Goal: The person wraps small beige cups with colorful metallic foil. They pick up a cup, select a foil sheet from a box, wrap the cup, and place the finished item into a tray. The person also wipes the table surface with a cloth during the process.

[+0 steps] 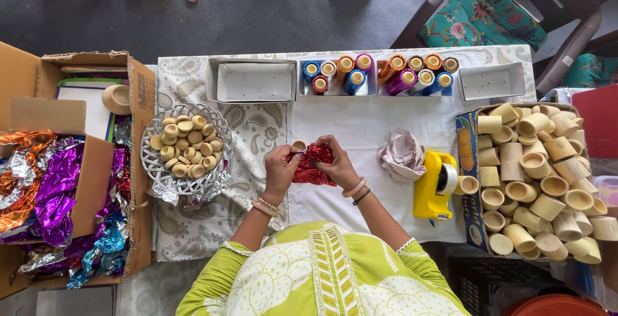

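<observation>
Both my hands, left (280,169) and right (337,164), were closed on the red foil (312,165), gripping it between them at the table's (360,129) middle, neither nearer, its long axis running hand to hand.

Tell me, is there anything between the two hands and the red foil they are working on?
No, nothing visible stands between them. The left hand and the right hand both grip the crumpled red foil directly, over the white cloth. A small wooden cap lies just behind it, apart.
</observation>
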